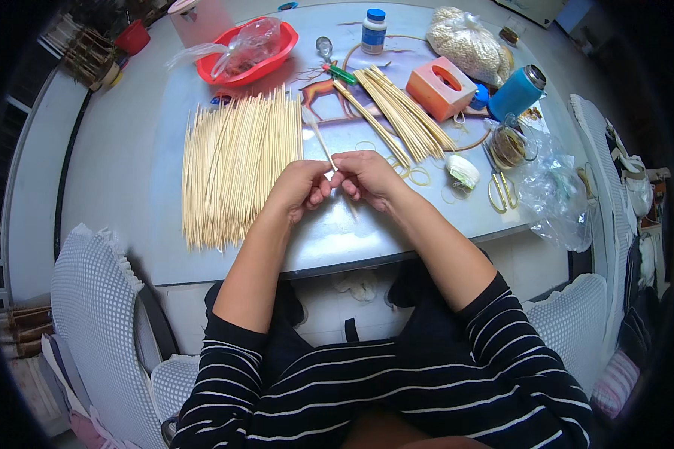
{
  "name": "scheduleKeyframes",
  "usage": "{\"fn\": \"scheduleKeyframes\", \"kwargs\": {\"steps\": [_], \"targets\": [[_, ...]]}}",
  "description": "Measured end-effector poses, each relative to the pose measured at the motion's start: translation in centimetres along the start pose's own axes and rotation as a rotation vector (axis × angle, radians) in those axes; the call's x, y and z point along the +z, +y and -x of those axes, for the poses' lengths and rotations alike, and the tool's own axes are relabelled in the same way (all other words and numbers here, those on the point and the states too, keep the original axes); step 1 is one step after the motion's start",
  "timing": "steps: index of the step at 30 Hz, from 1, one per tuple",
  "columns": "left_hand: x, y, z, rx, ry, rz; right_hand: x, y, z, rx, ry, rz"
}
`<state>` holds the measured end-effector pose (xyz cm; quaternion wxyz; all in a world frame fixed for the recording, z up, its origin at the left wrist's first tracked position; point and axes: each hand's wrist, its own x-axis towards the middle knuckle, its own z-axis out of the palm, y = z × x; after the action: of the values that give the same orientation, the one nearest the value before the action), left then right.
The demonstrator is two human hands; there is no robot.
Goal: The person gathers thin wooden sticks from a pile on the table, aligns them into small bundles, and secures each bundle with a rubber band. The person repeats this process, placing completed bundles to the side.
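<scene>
A thin wooden stick point(321, 140), blurred at both ends, is pinched at its middle between the fingers of my left hand point(305, 186) and my right hand point(369, 175). The hands meet just above the table. Beside my left hand lies a wide layer of loose wooden sticks point(238, 168), roughly parallel. Beyond my right hand are a thick bundle of sticks point(407, 115) and a slimmer bundle point(373, 124). Several rubber bands point(419, 175) lie scattered near my right hand, with a small white roll or packet point(462, 171) beside them.
On the table point(337, 247) stand a red basin point(286, 47) with a plastic bag, a bottle point(374, 31), an orange tissue box point(441, 90), a blue flask point(514, 92) and a glass cup point(508, 147). Scissors point(502, 193) and a clear bag point(559, 191) lie right.
</scene>
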<state>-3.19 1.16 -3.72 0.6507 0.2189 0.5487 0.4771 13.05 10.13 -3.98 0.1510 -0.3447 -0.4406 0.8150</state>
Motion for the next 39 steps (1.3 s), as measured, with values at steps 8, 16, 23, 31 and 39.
{"fn": "scheduleKeyframes", "kwargs": {"steps": [8,16,23,31,39], "targets": [[0.9,-1.5,-0.8,-0.035,-0.052,0.252,1.0,0.3,0.2,-0.344,0.424,1.237],[2.7,-0.3,0.4,0.122,0.003,-0.082,0.0,-1.2,0.6,-0.382,0.464,1.369],[2.0,1.3,1.8,0.299,0.611,-1.304,-1.6,-3.8,0.9,-0.366,0.412,1.1],[0.7,1.3,1.7,0.266,0.626,-1.279,-1.2,-1.8,-2.3,-0.413,0.444,1.104],[-2.6,1.8,0.7,0.191,0.491,-1.096,1.9,-2.0,-6.5,-0.313,0.464,1.192]]}}
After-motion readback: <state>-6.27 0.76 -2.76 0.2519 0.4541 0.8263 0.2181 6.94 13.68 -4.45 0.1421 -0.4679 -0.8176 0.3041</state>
